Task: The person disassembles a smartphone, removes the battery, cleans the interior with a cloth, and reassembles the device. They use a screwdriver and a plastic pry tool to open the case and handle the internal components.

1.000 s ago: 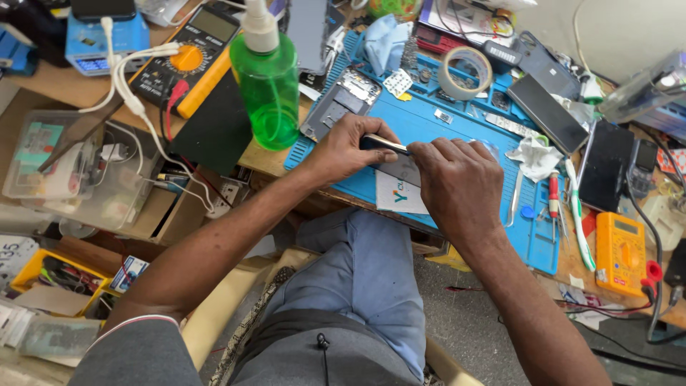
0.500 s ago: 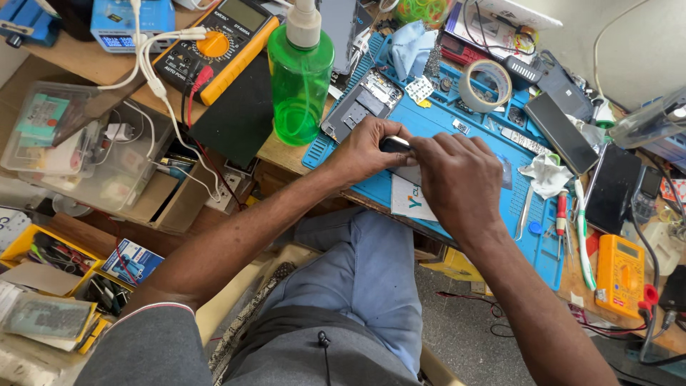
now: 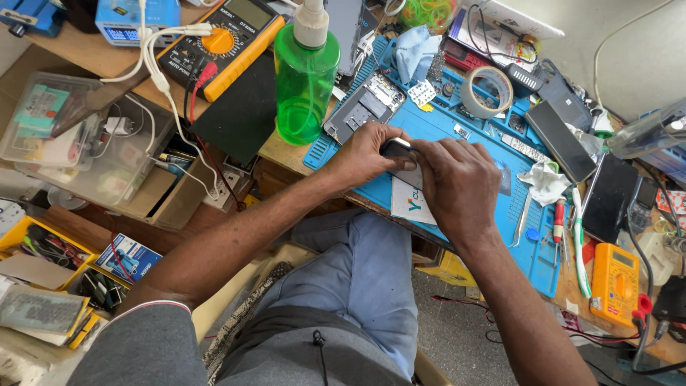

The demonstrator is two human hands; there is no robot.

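Note:
My left hand (image 3: 366, 151) and my right hand (image 3: 457, 186) meet over the blue work mat (image 3: 493, 236), both gripping a small dark phone-like device (image 3: 397, 148) held on edge. Most of the device is hidden by my fingers; only its dark top with a pale rim shows. A white card (image 3: 409, 201) lies on the mat just below the hands. An opened phone body (image 3: 364, 107) with exposed parts rests on the mat right behind my left hand.
A green spray bottle (image 3: 306, 78) and a yellow multimeter (image 3: 221, 43) stand behind the left hand. Tape roll (image 3: 486, 91), dark phones (image 3: 561, 132), tweezers (image 3: 523, 218), screwdrivers (image 3: 559, 227) and an orange multimeter (image 3: 616, 282) lie to the right. Clear boxes (image 3: 71, 136) sit at left.
Both hands stayed pressed together on the device over the mat, with the fingers shifting slightly. The view has swung a little, so the bench sits further right in the frame.

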